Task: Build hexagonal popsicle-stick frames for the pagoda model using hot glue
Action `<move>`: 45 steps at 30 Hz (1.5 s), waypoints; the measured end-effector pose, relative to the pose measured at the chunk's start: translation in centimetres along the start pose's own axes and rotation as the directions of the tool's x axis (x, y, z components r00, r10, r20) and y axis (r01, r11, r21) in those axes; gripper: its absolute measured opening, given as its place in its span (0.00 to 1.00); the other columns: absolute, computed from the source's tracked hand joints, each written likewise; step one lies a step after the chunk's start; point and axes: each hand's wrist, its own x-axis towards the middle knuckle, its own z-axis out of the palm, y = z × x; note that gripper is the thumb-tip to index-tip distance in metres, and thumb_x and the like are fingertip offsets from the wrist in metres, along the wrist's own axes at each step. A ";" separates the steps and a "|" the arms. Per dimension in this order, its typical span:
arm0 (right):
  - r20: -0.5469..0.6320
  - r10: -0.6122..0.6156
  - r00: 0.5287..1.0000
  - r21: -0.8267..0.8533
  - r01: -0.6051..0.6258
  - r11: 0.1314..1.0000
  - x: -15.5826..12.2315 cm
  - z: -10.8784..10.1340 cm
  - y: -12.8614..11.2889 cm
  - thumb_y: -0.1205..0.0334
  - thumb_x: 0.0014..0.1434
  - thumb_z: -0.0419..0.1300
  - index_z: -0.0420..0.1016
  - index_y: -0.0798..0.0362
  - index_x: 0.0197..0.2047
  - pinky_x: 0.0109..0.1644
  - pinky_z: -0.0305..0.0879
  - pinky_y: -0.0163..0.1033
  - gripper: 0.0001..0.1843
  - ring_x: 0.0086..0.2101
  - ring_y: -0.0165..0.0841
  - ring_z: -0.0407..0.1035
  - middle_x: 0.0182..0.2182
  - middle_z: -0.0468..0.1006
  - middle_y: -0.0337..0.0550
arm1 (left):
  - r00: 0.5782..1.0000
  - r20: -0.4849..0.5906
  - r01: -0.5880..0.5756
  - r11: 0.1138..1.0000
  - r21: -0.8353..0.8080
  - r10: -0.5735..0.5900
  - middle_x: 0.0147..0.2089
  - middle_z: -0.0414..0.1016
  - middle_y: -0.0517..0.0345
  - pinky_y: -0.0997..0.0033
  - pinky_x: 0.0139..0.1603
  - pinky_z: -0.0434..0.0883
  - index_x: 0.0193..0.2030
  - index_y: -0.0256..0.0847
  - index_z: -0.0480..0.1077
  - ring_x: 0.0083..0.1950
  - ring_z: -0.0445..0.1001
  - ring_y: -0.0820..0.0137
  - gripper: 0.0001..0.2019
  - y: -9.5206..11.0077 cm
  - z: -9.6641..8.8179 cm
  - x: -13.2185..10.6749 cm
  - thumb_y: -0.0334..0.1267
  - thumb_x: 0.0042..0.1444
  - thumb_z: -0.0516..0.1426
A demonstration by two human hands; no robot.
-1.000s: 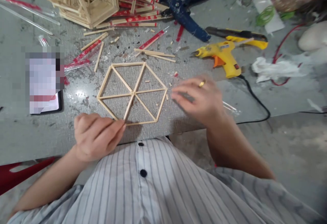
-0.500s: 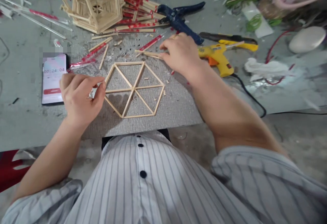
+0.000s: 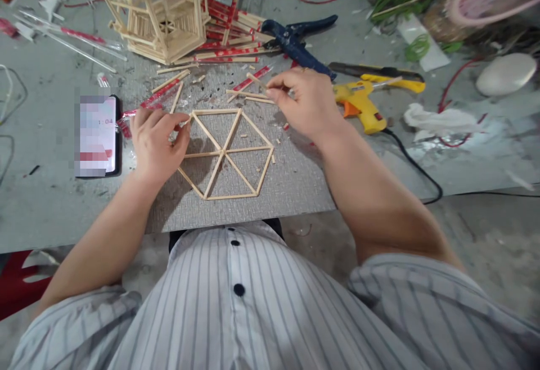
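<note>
A flat hexagon frame of thin wooden sticks (image 3: pixel 231 197), with spokes meeting at its centre, lies on the table in front of me. My left hand (image 3: pixel 157 142) is at its upper left corner, thumb and fingertips pinched together; whatever is between them is too small to make out. Beyond the frame's upper right side, my right hand (image 3: pixel 304 100) pinches a short wooden stick (image 3: pixel 256 80) that points up and left. Loose sticks (image 3: pixel 248 96) lie just beneath those fingers, near a red-printed wrapper (image 3: pixel 253 77).
A stick-built model house (image 3: pixel 164 27) stands at the back left, beside wrapped chopsticks (image 3: pixel 232 49). Navy cutting pliers (image 3: pixel 295 44), a yellow glue gun (image 3: pixel 358 103) with a black cord, and a utility knife (image 3: pixel 379 72) lie right. A phone (image 3: pixel 99 139) lies left.
My left hand has moved right and up along the frame to its upper left corner. My right hand has raised a short stick off the table. The view has shifted slightly.
</note>
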 end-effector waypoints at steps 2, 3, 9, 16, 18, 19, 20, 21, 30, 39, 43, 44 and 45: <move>0.091 -0.002 0.996 0.159 -0.013 0.987 -1.1 -0.7 -2.0 0.52 0.67 0.52 0.77 0.50 0.44 0.41 0.64 0.43 0.16 0.36 0.37 0.71 0.34 0.79 0.44 | 0.999 -0.016 -0.033 0.999 -0.018 0.033 0.34 0.77 0.57 0.53 0.48 0.65 0.46 0.49 0.74 0.43 0.73 0.61 0.09 0.4 -0.3 -0.4 0.40 0.63 0.54; 0.166 -0.022 0.986 0.233 -0.018 0.972 -1.6 -1.0 -2.8 0.51 0.67 0.53 0.78 0.51 0.44 0.38 0.64 0.41 0.16 0.33 0.35 0.71 0.32 0.79 0.43 | 0.998 -0.026 -0.055 0.998 -0.023 0.054 0.34 0.77 0.57 0.53 0.47 0.65 0.47 0.49 0.74 0.43 0.74 0.61 0.09 0.7 -0.5 -0.5 0.40 0.63 0.54; 0.573 -0.226 0.788 0.535 -0.151 0.831 -3.0 -1.4 -5.3 0.49 0.63 0.55 0.79 0.54 0.42 0.34 0.61 0.36 0.19 0.28 0.28 0.67 0.28 0.77 0.39 | 0.960 -0.011 -0.280 0.955 -0.101 0.281 0.36 0.80 0.57 0.58 0.42 0.66 0.49 0.46 0.73 0.41 0.75 0.63 0.12 3.1 -1.0 -0.6 0.45 0.64 0.55; 0.553 -0.159 0.818 0.462 -0.142 0.875 -3.3 -1.1 -6.0 0.54 0.64 0.56 0.79 0.54 0.44 0.38 0.60 0.36 0.15 0.32 0.30 0.69 0.33 0.79 0.42 | 0.892 -0.034 -0.451 0.892 -0.039 0.450 0.23 0.74 0.64 0.65 0.35 0.64 0.34 0.46 0.74 0.30 0.71 0.69 0.08 4.1 -1.2 -0.7 0.39 0.65 0.57; 0.467 -0.119 0.876 0.393 -0.085 0.915 -4.2 -1.4 -6.4 0.56 0.64 0.57 0.79 0.54 0.43 0.39 0.60 0.37 0.13 0.33 0.31 0.70 0.34 0.80 0.43 | 0.892 -0.061 -0.450 0.893 -0.028 0.448 0.22 0.72 0.64 0.65 0.33 0.63 0.34 0.44 0.74 0.28 0.69 0.70 0.07 4.4 -1.4 -0.9 0.38 0.64 0.58; 0.421 -0.116 0.900 0.358 -0.047 0.932 -4.8 -1.5 -6.5 0.57 0.65 0.57 0.79 0.54 0.42 0.39 0.60 0.37 0.12 0.33 0.31 0.70 0.34 0.80 0.43 | 0.892 -0.069 -0.449 0.893 -0.036 0.446 0.21 0.71 0.64 0.66 0.33 0.63 0.34 0.44 0.73 0.28 0.69 0.71 0.07 4.6 -1.6 -1.0 0.37 0.64 0.58; 0.382 -0.124 0.916 0.323 -0.007 0.946 -5.5 -1.5 -6.6 0.57 0.65 0.56 0.78 0.53 0.41 0.39 0.61 0.38 0.12 0.34 0.32 0.71 0.34 0.80 0.44 | 0.892 -0.068 -0.449 0.892 -0.049 0.446 0.21 0.71 0.64 0.66 0.32 0.63 0.33 0.43 0.73 0.28 0.68 0.71 0.07 4.7 -1.7 -1.2 0.37 0.63 0.58; 0.342 -0.137 0.930 0.285 0.037 0.958 -6.2 -1.5 -6.6 0.57 0.66 0.55 0.78 0.53 0.39 0.40 0.61 0.38 0.12 0.34 0.33 0.71 0.34 0.80 0.45 | 0.892 -0.052 -0.451 0.890 -0.067 0.449 0.22 0.72 0.64 0.66 0.33 0.63 0.33 0.43 0.73 0.28 0.68 0.71 0.07 4.9 -1.8 -1.3 0.37 0.63 0.58; 0.266 -0.229 0.937 0.032 0.229 0.973 -7.4 0.6 -4.6 0.61 0.68 0.53 0.75 0.52 0.38 0.50 0.64 0.45 0.11 0.43 0.40 0.74 0.37 0.82 0.48 | 0.891 0.219 -0.374 0.917 -0.143 0.397 0.43 0.81 0.55 0.55 0.45 0.65 0.41 0.45 0.76 0.47 0.73 0.59 0.10 2.8 -1.3 -0.6 0.37 0.63 0.52; 0.281 -0.340 0.897 -0.046 0.366 0.929 -4.9 1.8 -4.3 0.62 0.68 0.51 0.78 0.53 0.37 0.52 0.62 0.46 0.15 0.46 0.40 0.73 0.46 0.81 0.51 | 0.933 0.254 -0.255 0.966 -0.031 0.255 0.43 0.82 0.56 0.54 0.48 0.66 0.40 0.47 0.78 0.48 0.74 0.58 0.11 -0.7 0.2 2.4 0.40 0.61 0.54; 0.298 -0.370 0.880 -0.079 0.409 0.909 -4.1 2.2 -3.8 0.62 0.68 0.52 0.79 0.54 0.37 0.49 0.61 0.45 0.15 0.45 0.41 0.72 0.46 0.81 0.52 | 0.939 0.286 -0.192 0.981 -0.022 0.190 0.44 0.81 0.52 0.49 0.49 0.66 0.40 0.48 0.80 0.50 0.74 0.54 0.10 -1.7 0.9 3.8 0.42 0.59 0.57; 0.304 -0.374 0.876 -0.096 0.419 0.903 -3.8 2.2 -3.8 0.62 0.68 0.52 0.79 0.55 0.37 0.48 0.61 0.45 0.14 0.43 0.40 0.73 0.44 0.81 0.50 | 0.939 0.296 -0.172 0.985 -0.034 0.174 0.45 0.81 0.52 0.48 0.51 0.66 0.40 0.48 0.80 0.51 0.73 0.53 0.09 -1.9 1.0 4.1 0.42 0.58 0.58; 0.306 -0.375 0.875 -0.116 0.425 0.898 -3.5 2.2 -3.7 0.62 0.68 0.53 0.79 0.55 0.36 0.47 0.60 0.45 0.14 0.42 0.40 0.73 0.42 0.82 0.49 | 0.940 0.302 -0.153 0.987 -0.046 0.160 0.45 0.81 0.52 0.46 0.52 0.65 0.41 0.49 0.80 0.53 0.73 0.52 0.09 -2.1 1.1 4.3 0.42 0.56 0.59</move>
